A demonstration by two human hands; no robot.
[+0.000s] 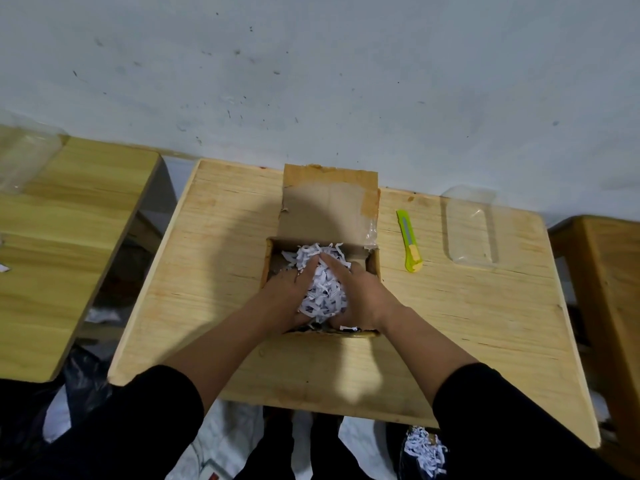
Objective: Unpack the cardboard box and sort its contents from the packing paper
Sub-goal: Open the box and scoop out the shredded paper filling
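An open cardboard box [273, 258] stands in the middle of a light wooden table [214, 271], its far flap [329, 206] folded up and back. White shredded packing paper [323, 292] fills the box. My left hand [289, 296] and my right hand [356, 296] are both inside the box, cupped around a clump of the shreds from either side. Whatever lies under the paper is hidden.
A yellow-green utility knife [410, 242] lies on the table right of the box. Beyond it sits a clear plastic tray [472, 230]. Another clear container [26, 157] rests on the table at left. More shredded paper [424, 452] lies on the floor at lower right.
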